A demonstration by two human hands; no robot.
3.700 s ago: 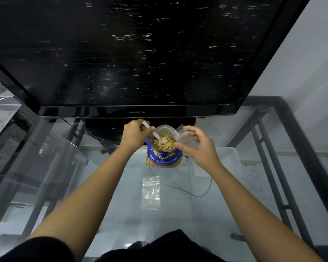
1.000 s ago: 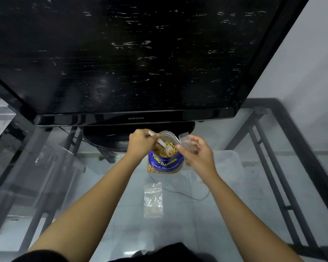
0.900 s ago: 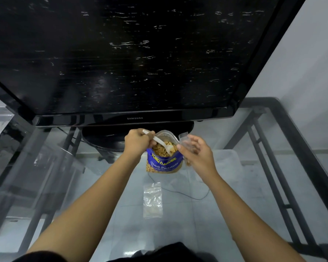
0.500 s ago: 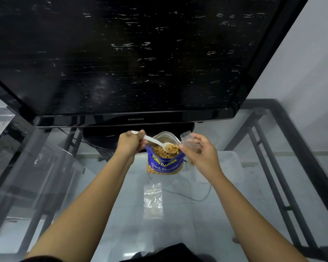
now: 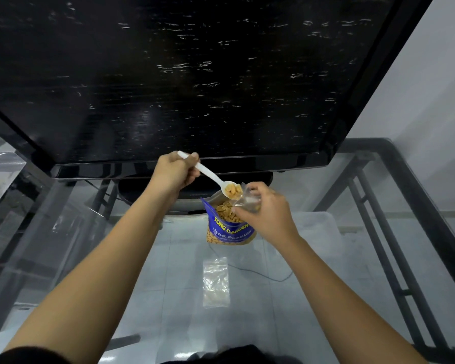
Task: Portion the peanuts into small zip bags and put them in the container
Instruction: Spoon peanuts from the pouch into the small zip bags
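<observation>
A: Head view: a person's left hand, fingers curled round the handle, holds a white plastic spoon loaded with peanuts just above the open blue peanut pouch, which stands on the glass table

B: And the right hand?

A: It pinches a small clear zip bag at the pouch's right rim, thumb and fingers curled on the plastic; the spoon bowl sits right at the bag's mouth. How wide that mouth gapes, the plastic hides

B: Where do the portions go?

A: A translucent container sits just right of the pouch, behind the right wrist. A second small zip bag lies flat on the glass, nearer the person than the pouch

B: What could spoil it?

A: The spoon looks heaped. If the bag's mouth sags or the spoon tips early, peanuts would likely miss. Those over the pouch fall back in; any to the side scatter across the glass. A knock from either wrist could also topple the pouch
</observation>
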